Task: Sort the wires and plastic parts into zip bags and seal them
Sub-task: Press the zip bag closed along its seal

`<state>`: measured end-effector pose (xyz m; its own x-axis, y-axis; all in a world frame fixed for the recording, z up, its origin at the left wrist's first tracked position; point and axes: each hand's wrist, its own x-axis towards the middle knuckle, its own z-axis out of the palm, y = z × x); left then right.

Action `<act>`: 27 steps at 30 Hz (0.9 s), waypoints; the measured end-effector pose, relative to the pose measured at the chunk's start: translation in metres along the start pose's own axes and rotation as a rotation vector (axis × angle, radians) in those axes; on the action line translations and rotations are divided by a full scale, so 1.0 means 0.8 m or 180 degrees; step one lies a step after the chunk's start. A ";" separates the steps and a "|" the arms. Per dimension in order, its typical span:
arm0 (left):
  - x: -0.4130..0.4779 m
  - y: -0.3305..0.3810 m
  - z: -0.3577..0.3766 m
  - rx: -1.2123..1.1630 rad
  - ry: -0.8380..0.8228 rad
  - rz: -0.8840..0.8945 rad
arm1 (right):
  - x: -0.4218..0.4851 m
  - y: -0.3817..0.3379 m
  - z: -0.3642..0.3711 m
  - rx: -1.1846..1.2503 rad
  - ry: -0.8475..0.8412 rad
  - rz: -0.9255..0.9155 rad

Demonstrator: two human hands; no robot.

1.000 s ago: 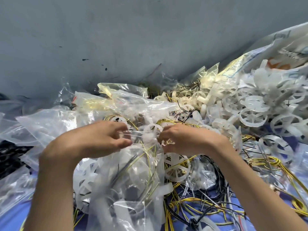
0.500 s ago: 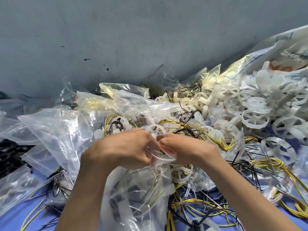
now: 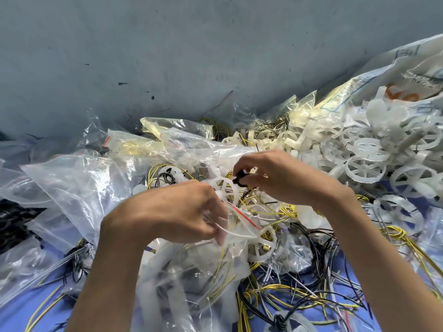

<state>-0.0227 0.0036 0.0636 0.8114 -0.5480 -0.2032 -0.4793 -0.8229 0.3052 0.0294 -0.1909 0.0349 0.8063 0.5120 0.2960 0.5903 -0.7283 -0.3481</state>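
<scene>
Left hand [image 3: 172, 212] pinches the zip bag [image 3: 191, 271] mouth; right hand [image 3: 282, 178], pinching a black part [image 3: 240, 179], sits just beyond it

Printing on the white sack [image 3: 407, 65] is unreadable.

Grey-blue wall [image 3: 167, 44] fills upper half of frame, matte, scuffed, small dark marks [image 3: 122, 84] left of centre. Blue worktop [image 3: 14, 315] shows in patches along bottom edge. Light soft, even, no hard shadows.
</scene>
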 end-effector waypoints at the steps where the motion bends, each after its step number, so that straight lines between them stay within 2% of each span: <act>1: -0.001 0.002 0.000 -0.0001 0.0014 0.0051 | -0.002 0.001 -0.004 0.0092 0.0080 0.0024; 7: -0.010 0.001 -0.006 -0.0155 0.0100 0.0219 | -0.003 -0.007 -0.016 0.0703 0.0710 0.0080; 12: -0.011 -0.004 -0.008 -0.0303 0.0379 0.0298 | -0.004 -0.017 -0.025 0.1386 0.1139 0.0028; 19: -0.013 -0.002 -0.006 -0.0650 0.0771 0.0598 | -0.013 -0.022 -0.030 0.2259 0.0235 -0.0082; 27: -0.021 0.002 -0.015 -0.0567 0.1520 0.1317 | -0.015 -0.044 -0.028 0.2244 0.0061 -0.0517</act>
<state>-0.0333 0.0133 0.0788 0.6509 -0.6532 0.3869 -0.7543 -0.4985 0.4273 -0.0021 -0.1815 0.0633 0.7095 0.5761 0.4060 0.5914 -0.1734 -0.7875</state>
